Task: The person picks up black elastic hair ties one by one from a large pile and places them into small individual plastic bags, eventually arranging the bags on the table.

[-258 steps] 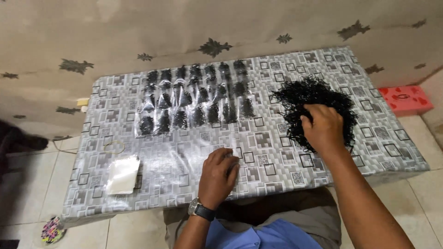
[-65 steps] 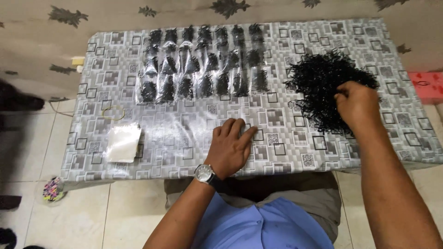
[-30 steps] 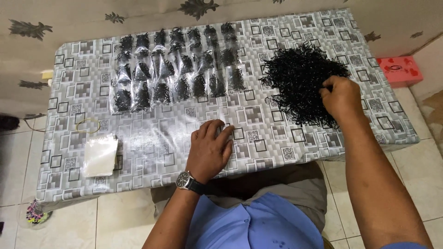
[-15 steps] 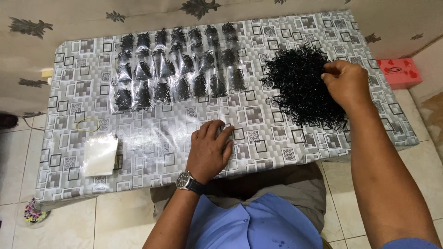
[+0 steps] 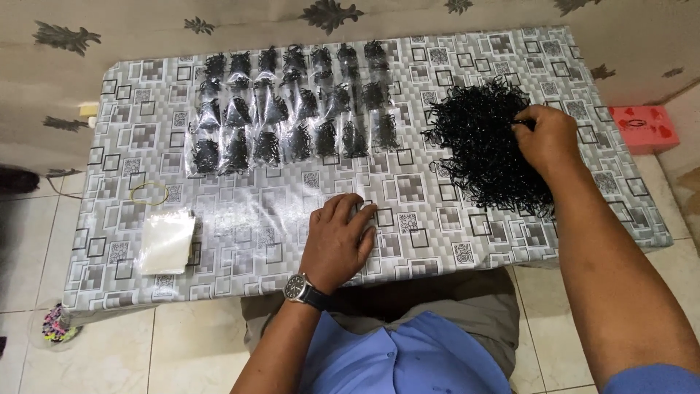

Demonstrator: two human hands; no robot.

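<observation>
A heap of small black loops (image 5: 481, 142) lies on the right half of a low table (image 5: 277, 211) covered in a grey square-patterned cloth. My right hand (image 5: 545, 137) rests on the heap's right side, fingers pinching into the loops. My left hand (image 5: 340, 241), with a wristwatch, lies palm down on a clear plastic bag at the table's front middle. Rows of small clear bags filled with black loops (image 5: 292, 109) lie across the back left of the table.
A stack of empty clear bags (image 5: 168, 242) sits at the front left, with a yellow rubber band (image 5: 149, 192) beside it. A red box (image 5: 643, 128) stands on the tiled floor at the right. A small colourful object (image 5: 55, 332) lies on the floor at the lower left.
My right hand has shifted from the heap's lower right up to its upper right edge. My left hand has stayed flat on the table.
</observation>
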